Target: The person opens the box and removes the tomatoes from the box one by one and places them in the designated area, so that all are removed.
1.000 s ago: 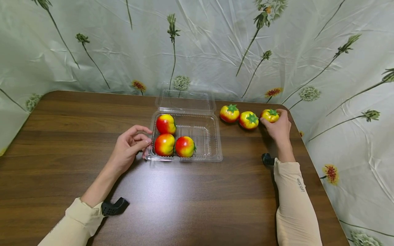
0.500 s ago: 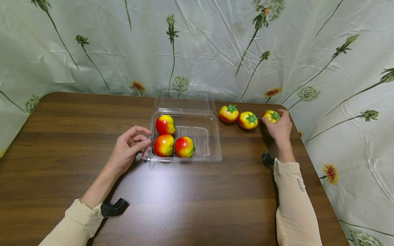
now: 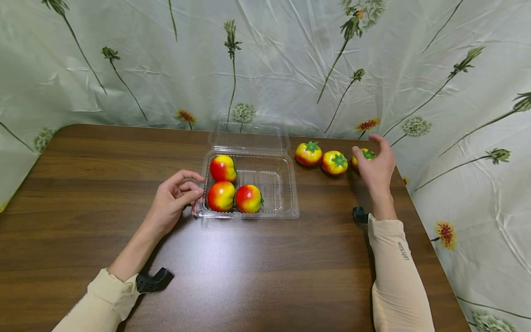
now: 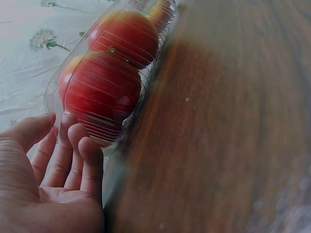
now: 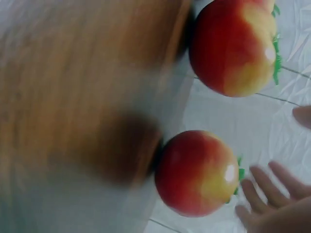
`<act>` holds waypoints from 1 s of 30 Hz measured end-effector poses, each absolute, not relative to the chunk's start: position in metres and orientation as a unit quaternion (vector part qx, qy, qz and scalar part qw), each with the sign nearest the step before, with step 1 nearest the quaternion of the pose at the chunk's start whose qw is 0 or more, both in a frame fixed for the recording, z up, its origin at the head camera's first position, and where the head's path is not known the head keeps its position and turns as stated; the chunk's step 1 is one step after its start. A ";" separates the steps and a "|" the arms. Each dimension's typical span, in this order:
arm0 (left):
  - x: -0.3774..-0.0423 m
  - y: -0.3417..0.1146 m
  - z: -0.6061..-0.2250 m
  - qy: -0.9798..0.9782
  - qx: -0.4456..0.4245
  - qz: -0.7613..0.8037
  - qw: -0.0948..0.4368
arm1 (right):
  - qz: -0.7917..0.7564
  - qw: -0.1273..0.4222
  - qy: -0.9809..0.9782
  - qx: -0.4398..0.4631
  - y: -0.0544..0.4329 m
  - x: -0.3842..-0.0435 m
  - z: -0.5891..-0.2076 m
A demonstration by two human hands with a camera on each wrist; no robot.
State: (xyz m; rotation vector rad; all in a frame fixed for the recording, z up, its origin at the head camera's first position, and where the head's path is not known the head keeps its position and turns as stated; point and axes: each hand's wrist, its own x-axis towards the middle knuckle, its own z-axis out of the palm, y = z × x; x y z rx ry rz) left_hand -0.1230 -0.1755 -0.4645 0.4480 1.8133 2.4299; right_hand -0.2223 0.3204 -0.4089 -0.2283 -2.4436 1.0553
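My left hand [image 3: 176, 196] pinches the left rim of a hinged clear plastic container [image 3: 275, 182], thumb and fingertips at its edge in the left wrist view. Inside lie three red-and-yellow tomatoes [image 3: 221, 196], two along the left side and one at the front. To the right, on the table, sits a lone tomato [image 3: 368, 154] with a green leafy top. Over it hovers my right hand [image 3: 378, 170], fingers spread and holding nothing; the right wrist view shows the fingertips beside the green top of a tomato [image 5: 197, 172].
Two more tomatoes [image 3: 308, 153] stand between the container and the right hand, near the far edge of the brown wooden table [image 3: 265, 276]. The container's lid [image 3: 249, 136] is raised at the back, in front of a flower-printed curtain [image 3: 290, 64].
My right hand has let go of the right-most tomato, lifting and spreading its fingers. That tomato has shifted slightly to the right. The left hand and the container have stayed in place.
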 end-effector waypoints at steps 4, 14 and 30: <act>-0.123 -0.176 -0.465 0.592 0.145 0.792 0.039 | 0.392 0.205 -0.897 -0.016 0.315 -0.223 -0.407; -0.123 -0.175 -0.466 0.590 0.149 0.793 0.035 | 0.367 0.044 -0.924 0.103 0.310 -0.222 -0.405; -0.123 -0.175 -0.465 0.596 0.142 0.789 0.037 | 0.290 0.006 -0.947 0.140 0.310 -0.222 -0.408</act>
